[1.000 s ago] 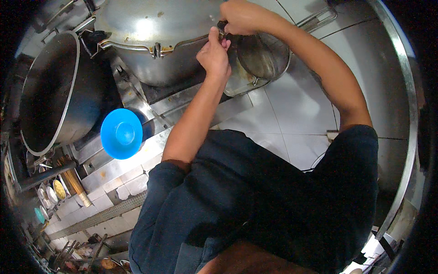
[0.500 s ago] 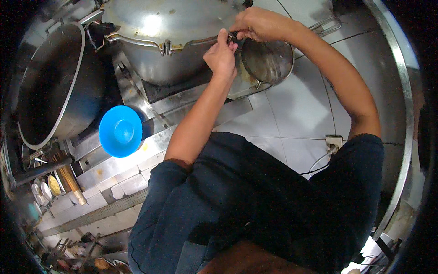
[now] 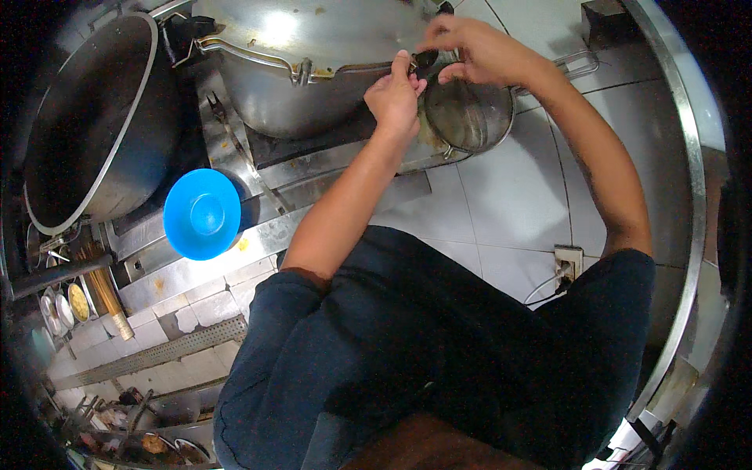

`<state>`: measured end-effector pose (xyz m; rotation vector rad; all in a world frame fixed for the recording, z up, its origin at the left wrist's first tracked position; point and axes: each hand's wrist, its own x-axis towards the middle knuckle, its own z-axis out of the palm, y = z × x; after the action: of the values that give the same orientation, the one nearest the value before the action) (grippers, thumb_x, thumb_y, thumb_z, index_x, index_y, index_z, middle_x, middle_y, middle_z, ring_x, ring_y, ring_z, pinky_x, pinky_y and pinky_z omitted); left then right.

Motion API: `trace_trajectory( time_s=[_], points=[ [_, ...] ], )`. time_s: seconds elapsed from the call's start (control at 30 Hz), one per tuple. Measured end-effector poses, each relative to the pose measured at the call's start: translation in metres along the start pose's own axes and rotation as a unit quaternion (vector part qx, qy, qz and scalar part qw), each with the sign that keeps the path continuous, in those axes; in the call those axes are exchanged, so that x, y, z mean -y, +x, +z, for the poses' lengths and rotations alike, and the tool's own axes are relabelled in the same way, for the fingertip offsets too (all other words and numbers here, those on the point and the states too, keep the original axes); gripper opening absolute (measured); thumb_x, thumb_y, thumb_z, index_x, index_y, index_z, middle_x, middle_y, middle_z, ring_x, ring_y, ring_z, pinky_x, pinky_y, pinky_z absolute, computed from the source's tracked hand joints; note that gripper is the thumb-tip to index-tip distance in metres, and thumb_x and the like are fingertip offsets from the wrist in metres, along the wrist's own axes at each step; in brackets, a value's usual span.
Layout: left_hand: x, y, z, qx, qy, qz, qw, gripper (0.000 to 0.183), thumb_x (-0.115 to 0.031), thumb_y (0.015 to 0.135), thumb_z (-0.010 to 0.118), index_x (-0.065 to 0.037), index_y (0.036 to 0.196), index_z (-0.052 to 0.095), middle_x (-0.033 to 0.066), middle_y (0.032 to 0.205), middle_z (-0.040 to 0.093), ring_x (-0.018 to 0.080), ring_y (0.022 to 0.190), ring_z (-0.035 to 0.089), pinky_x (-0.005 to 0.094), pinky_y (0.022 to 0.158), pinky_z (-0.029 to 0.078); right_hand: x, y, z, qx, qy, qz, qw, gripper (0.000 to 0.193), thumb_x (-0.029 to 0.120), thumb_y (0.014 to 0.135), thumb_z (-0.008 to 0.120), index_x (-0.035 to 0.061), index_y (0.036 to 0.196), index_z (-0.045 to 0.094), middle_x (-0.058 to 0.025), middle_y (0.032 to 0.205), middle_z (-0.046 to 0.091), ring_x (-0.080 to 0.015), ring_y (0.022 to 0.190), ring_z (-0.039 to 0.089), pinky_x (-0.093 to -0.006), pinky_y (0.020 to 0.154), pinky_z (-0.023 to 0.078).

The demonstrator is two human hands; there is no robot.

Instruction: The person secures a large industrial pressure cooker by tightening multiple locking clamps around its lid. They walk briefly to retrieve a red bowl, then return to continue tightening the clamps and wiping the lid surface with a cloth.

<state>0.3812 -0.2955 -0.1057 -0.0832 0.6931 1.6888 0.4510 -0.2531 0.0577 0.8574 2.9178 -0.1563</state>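
Note:
A large metal pressure cooker stands at the top of the view, its domed lid on and metal clamps along the rim. At the rim's right end is a clamp with a black knob. My left hand is closed at that clamp, thumb up against the rim and fingers curled under. Just right of it, my right hand hovers by the knob, fingers spread with nothing between them. A round mesh strainer lies below my right hand.
A blue plastic bowl sits on the metal ledge left of my left forearm, near a long-handled fork. A deep, dark open pot leans at far left. Wooden sticks stand below it. A wall socket with a cable is at right.
My right hand's fingers have opened and come off the black knob. My left hand stays at the clamp. The whole view has shifted slightly.

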Motion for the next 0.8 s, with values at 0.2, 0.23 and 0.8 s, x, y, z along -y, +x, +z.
trace_trajectory(
  time_s=[0.2, 0.23, 0.8],
  points=[
    [-0.009, 0.0, -0.001, 0.004, -0.032, -0.057, 0.998, 0.031, -0.027, 0.089, 0.069, 0.002, 0.09, 0.056, 0.0054, 0.074, 0.054, 0.0121, 0.063, 0.055, 0.0314, 0.07, 0.06, -0.006, 0.026, 0.008, 0.057, 0.012, 0.151, 0.987, 0.034, 0.026, 0.086, 0.071, -0.0022, 0.105, 0.067, -0.0102, 0.077, 0.067, -0.0165, 0.068, 0.066, -0.0299, 0.063, 0.053],
    [-0.009, 0.001, -0.003, 0.009, -0.047, -0.07, 0.996, 0.031, -0.027, 0.089, 0.069, 0.002, 0.093, 0.056, 0.0049, 0.074, 0.053, 0.012, 0.064, 0.055, 0.032, 0.071, 0.06, 0.001, 0.032, 0.008, 0.076, 0.086, 0.268, 0.957, 0.034, 0.025, 0.087, 0.07, -0.003, 0.106, 0.067, -0.0102, 0.078, 0.067, -0.0151, 0.067, 0.066, -0.0285, 0.062, 0.054],
    [0.003, -0.001, -0.005, -0.003, -0.06, -0.036, 0.998, 0.033, -0.027, 0.081, 0.077, 0.003, 0.085, 0.064, 0.008, 0.078, 0.061, 0.0153, 0.068, 0.061, 0.0307, 0.072, 0.058, -0.004, 0.02, 0.017, 0.115, 0.122, 0.291, 0.942, 0.042, 0.039, 0.094, 0.061, -0.002, 0.085, 0.066, -0.0046, 0.059, 0.061, -0.0098, 0.048, 0.057, -0.0251, 0.042, 0.043]
  ],
)
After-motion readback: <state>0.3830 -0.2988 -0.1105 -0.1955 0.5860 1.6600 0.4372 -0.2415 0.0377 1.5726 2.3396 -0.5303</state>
